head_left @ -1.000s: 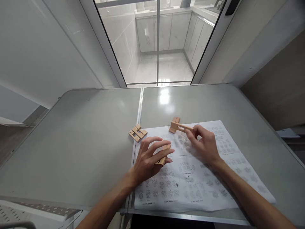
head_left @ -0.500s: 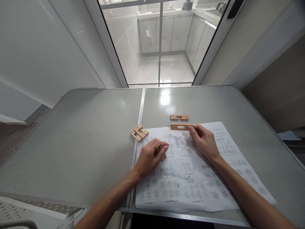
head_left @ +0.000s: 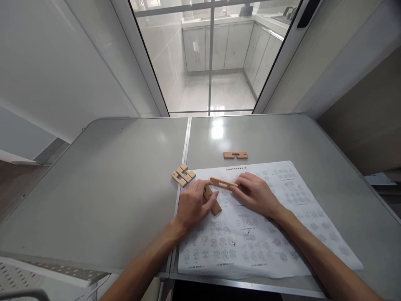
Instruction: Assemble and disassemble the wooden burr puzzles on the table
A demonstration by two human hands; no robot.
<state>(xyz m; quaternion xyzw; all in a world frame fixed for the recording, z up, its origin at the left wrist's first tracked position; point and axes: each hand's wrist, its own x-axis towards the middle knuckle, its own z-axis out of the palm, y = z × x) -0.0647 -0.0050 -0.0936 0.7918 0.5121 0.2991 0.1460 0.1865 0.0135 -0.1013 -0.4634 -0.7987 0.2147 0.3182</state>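
Note:
My left hand [head_left: 194,203] is closed on a notched wooden puzzle piece [head_left: 215,206], which slants down to the right over the printed sheet [head_left: 266,259]. Between finger and thumb, my right hand [head_left: 257,193] grips one end of a slotted wooden puzzle piece [head_left: 223,184]. The free end of that piece comes close to my left fingertips; whether they touch, I cannot tell. Several light wooden pieces [head_left: 183,175] lie grouped at the sheet's upper left corner. Beyond the sheet lies a reddish wooden piece [head_left: 235,155] with a cut-out in its lower edge.
The sheet, printed with small diagrams, covers part of the grey folding table [head_left: 109,192]. A metal seam [head_left: 187,142] runs down the table's middle. Behind the far edge stands a glass door [head_left: 194,88]. A white perforated object [head_left: 37,280] is below at the left.
My right hand has brought the slotted piece from the sheet's far edge toward my left hand, moving left and nearer. The piece in my left hand has turned and shows more of its face.

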